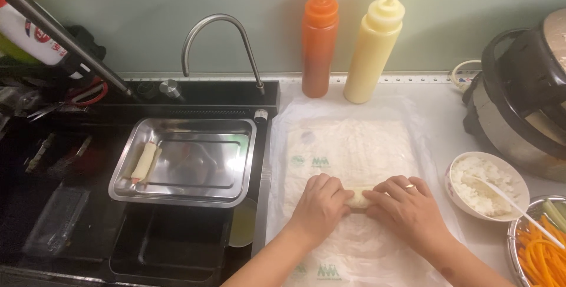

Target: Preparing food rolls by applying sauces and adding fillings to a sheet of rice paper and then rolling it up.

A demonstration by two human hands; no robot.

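On the counter, both hands clasp a roll; bowl holds rice.

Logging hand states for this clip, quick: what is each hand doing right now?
Left hand: closed over the pale roll, pressing it on the plastic sheet.
Right hand: closed over the same roll's other end.

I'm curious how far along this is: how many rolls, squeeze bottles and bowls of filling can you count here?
Rolls: 2, one under both hands, one in the steel tray
Squeeze bottles: 2, orange and pale yellow
Bowls of filling: 2, white bowl of rice, basket of vegetable strips
Total: 6
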